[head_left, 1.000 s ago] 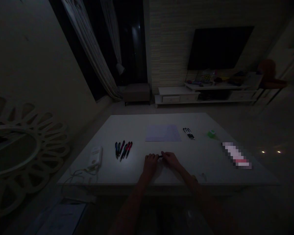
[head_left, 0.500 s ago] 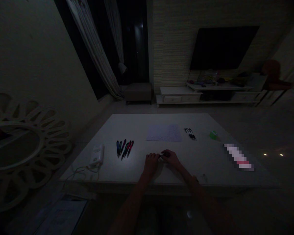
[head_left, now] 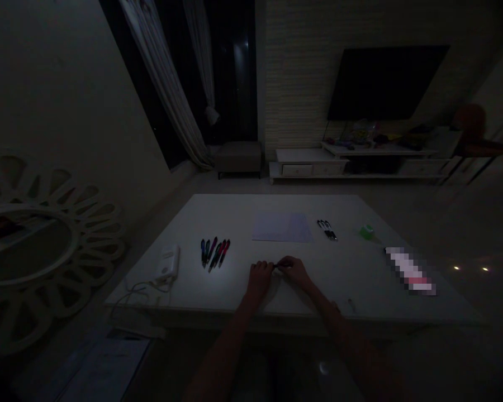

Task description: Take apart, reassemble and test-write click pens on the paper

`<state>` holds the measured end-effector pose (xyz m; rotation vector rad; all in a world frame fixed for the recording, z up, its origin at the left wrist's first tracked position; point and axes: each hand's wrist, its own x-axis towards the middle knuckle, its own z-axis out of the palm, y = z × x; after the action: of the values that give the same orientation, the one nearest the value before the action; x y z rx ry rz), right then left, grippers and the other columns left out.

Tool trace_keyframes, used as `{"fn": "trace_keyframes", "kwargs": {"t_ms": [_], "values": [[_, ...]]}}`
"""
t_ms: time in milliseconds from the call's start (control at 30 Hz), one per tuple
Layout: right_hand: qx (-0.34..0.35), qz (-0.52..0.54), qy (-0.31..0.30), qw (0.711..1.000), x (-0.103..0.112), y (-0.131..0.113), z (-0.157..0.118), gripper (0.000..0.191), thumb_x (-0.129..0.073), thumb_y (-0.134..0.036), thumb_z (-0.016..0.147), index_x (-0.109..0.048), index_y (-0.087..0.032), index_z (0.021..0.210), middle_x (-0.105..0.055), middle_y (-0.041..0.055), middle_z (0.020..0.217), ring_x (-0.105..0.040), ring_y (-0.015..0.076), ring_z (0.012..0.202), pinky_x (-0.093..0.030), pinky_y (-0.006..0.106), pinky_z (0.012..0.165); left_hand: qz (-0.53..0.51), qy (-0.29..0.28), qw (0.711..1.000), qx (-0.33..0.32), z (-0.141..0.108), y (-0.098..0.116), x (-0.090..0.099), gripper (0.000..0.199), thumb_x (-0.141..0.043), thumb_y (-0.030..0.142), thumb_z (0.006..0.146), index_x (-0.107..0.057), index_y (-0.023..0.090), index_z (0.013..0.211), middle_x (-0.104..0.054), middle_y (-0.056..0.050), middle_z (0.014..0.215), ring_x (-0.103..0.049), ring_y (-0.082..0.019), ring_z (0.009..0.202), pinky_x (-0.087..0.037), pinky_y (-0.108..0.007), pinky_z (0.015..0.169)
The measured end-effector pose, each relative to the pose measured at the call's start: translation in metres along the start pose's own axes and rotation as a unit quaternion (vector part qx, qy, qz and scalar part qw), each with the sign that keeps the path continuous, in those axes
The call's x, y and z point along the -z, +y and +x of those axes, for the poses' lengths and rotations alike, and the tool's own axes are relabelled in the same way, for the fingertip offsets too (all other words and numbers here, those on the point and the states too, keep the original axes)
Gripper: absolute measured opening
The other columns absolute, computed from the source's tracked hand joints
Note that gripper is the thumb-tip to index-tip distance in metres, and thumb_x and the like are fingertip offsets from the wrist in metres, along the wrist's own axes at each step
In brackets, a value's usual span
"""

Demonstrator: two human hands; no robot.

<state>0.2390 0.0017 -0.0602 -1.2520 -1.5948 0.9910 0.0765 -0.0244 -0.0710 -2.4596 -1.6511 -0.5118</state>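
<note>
Pen (head_left: 281, 265), so judged from its slim dark outline: just below the centre of the frame, level or nearly so, bridging the two hands above the white table (head_left: 235, 220). Light poor; small parts not readable. Right hand (head_left: 295, 272): fingers drawn in, thumb and forefinger closed on the pen, no visible gap. Left hand (head_left: 260, 276): fingers bent and bunched, tips at the pen's left end; whether they grip it or merely brace it, cannot tell. Step in hand looks like two-handed fine work on the pen. To do it well, I'd let the left hand anchor and the right make the small adjustments, both ends kept on one line so nothing binds or bends. Light pressure, short motions; low over the tabletop is best, since any loose small part would then drop only a little way. Turning the near end toward the brighter patch at left of centre would help the eye. Around it: a fanned row of coloured pens (head_left: 217, 257) left of the hands, a paper sheet (head_left: 281, 228) beyond them, black-and-white pens (head_left: 327, 230) right of the sheet, a green object (head_left: 366, 231) farther right. Elbow room looks ample.
</note>
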Motion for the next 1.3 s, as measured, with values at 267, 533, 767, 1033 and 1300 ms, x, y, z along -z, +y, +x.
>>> {"fn": "trace_keyframes", "kwargs": {"t_ms": [267, 533, 767, 1033, 1300], "values": [[-0.005, -0.019, 0.018, 1.0, -0.001, 0.002, -0.002, 0.027, -0.062, -0.043, 0.066, -0.065, -0.017, 0.071, -0.07, 0.0078, 0.073, -0.064, 0.02, 0.07, -0.051, 0.031, 0.067, 0.011, -0.018, 1.0, 0.006, 0.001, 0.001, 0.001, 0.014, -0.047, 0.022, 0.09, -0.056, 0.021, 0.101, -0.058, -0.004, 0.09, -0.052, -0.02, 0.09, -0.035, -0.034, 0.077], [-0.031, -0.044, -0.006, 0.999, 0.002, 0.005, 0.0, 0.031, -0.057, -0.046, 0.071, -0.065, -0.017, 0.065, -0.069, 0.0061, 0.066, -0.064, 0.019, 0.064, -0.049, 0.028, 0.062, 0.015, -0.045, 0.999, -0.001, 0.0, 0.001, 0.007, 0.021, -0.046, 0.02, 0.09, -0.053, 0.024, 0.109, -0.058, -0.005, 0.096, -0.052, -0.019, 0.093, -0.035, -0.034, 0.08], [-0.042, -0.045, -0.021, 0.998, 0.004, 0.006, 0.001, 0.031, -0.054, -0.044, 0.074, -0.066, -0.015, 0.068, -0.067, 0.0054, 0.062, -0.062, 0.0175, 0.058, -0.048, 0.027, 0.058, 0.001, -0.048, 0.999, -0.005, 0.001, 0.001, 0.009, 0.02, -0.043, 0.02, 0.091, -0.055, 0.022, 0.107, -0.058, -0.005, 0.095, -0.051, -0.019, 0.092, -0.036, -0.034, 0.079], [0.017, -0.012, 0.031, 0.999, 0.006, 0.015, -0.002, 0.025, -0.066, -0.037, 0.061, -0.065, -0.017, 0.076, -0.07, 0.0069, 0.078, -0.065, 0.0194, 0.072, -0.051, 0.031, 0.069, 0.005, -0.028, 1.0, -0.005, -0.001, 0.001, 0.005, 0.018, -0.045, 0.02, 0.09, -0.054, 0.023, 0.106, -0.057, -0.004, 0.093, -0.05, -0.019, 0.092, -0.034, -0.034, 0.079], [-0.042, -0.073, -0.034, 0.996, 0.004, 0.004, 0.003, 0.034, -0.058, -0.048, 0.071, -0.064, -0.016, 0.061, -0.066, 0.0056, 0.06, -0.062, 0.0181, 0.059, -0.046, 0.027, 0.056, -0.006, -0.017, 1.0, -0.006, -0.002, 0.001, 0.003, 0.016, -0.047, 0.022, 0.09, -0.054, 0.023, 0.104, -0.057, -0.004, 0.092, -0.049, -0.02, 0.091, -0.033, -0.034, 0.078]]}}
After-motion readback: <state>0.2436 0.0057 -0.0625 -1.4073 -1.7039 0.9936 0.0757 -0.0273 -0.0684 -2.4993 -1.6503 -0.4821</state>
